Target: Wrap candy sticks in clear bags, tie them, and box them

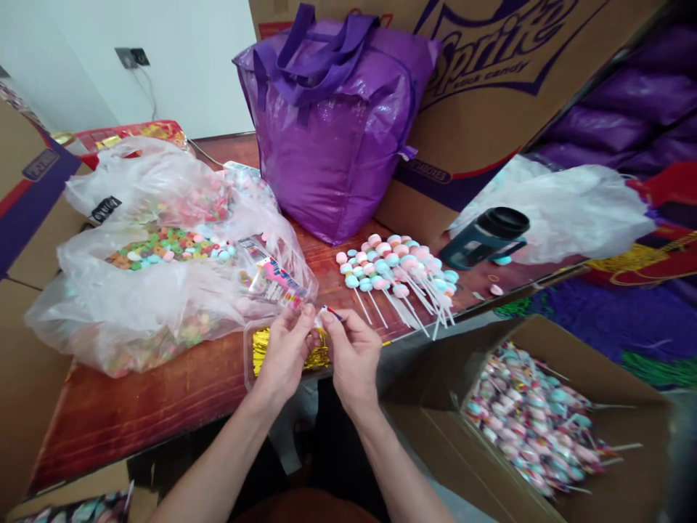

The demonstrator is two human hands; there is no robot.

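The left hand [286, 349] and right hand [353, 356] meet at the front edge of the bench [163, 396], fingertips close together. Between them sits a small wrapped candy [325, 314], pinched by the right hand's thumb & finger; the left hand's fingers are curled in narrow and touch it too. The candy is tiny, white w/ a bit of red & blue at the tip, mostly hidden by fingers. It sits just above a clear tub of gold twist ties [272, 347], which is right under both hands.

Left of the hands lies a big clear plastic bag of colorful candy [157, 290]. Right of the hands, well apart, is a pile of pink & blue marshmallow sticks [400, 280] w/ white sticks pointing toward the person. A dark cup [484, 236] lies tipped behind them. A purple bag [332, 123] stands at the back. Lower right, a cardboard box of wrapped sticks [536, 421] is open.
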